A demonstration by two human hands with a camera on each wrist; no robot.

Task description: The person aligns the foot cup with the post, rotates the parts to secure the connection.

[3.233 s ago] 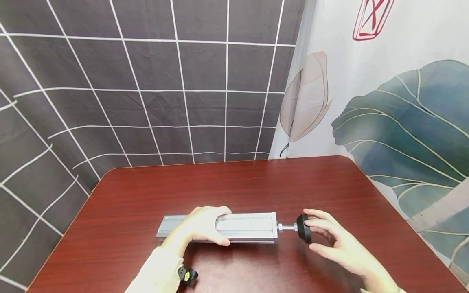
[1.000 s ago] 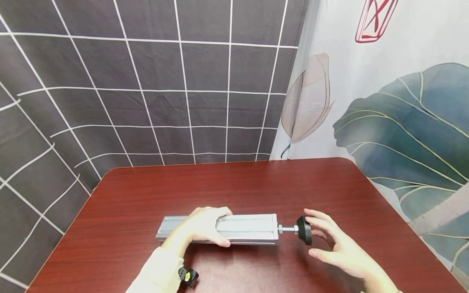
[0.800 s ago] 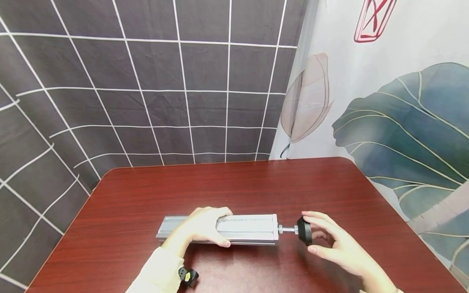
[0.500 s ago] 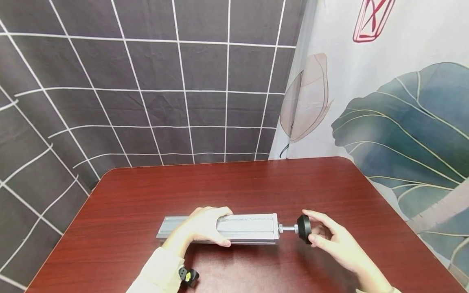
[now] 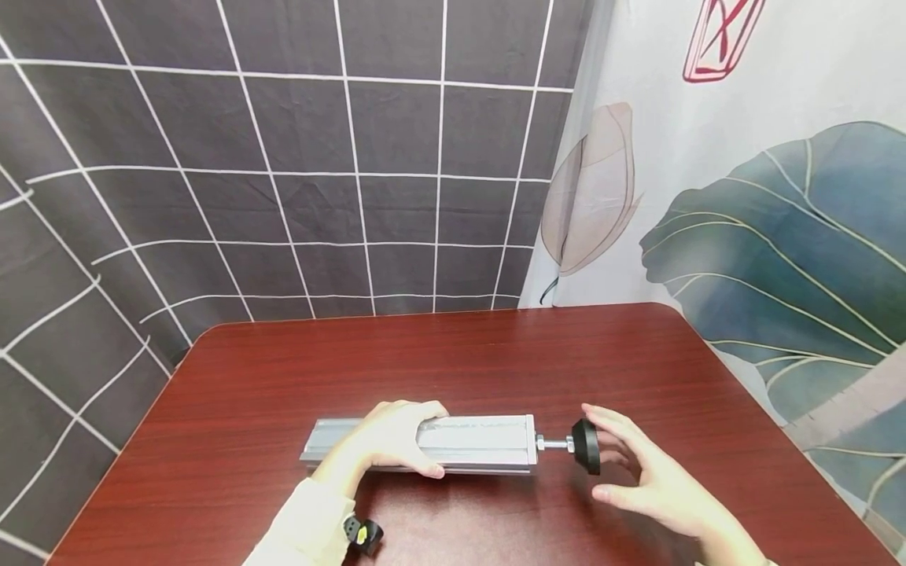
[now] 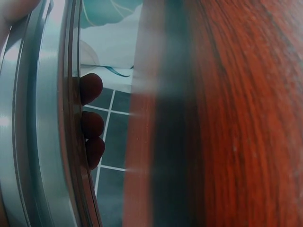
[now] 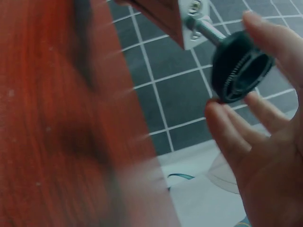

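Note:
A silver aluminium extrusion (image 5: 481,442) lies lengthwise across my front, its slotted sides also showing in the left wrist view. My left hand (image 5: 399,435) grips it around the middle, the fingertips (image 6: 92,125) curled against its far side. From the right end plate a threaded rod with nuts (image 5: 555,444) sticks out to a black levelling foot (image 5: 586,446). Around that foot my right hand (image 5: 647,472) is spread. Its thumb stands apart from the rim, while a fingertip (image 7: 215,106) is at or close to the edge. The foot's ribbed hollow underside faces the right palm.
Beneath everything is a reddish-brown wooden table (image 5: 425,362) with rounded far corners. A dark grid-patterned curtain (image 5: 297,157) hangs behind it, and a white leaf-print curtain (image 5: 778,236) to the right. A small black device (image 5: 363,534) is strapped at the left wrist.
The right fingers and thumb closed on the foot half a second ago and have since spread away from it. The left hand and the extrusion have stayed in place.

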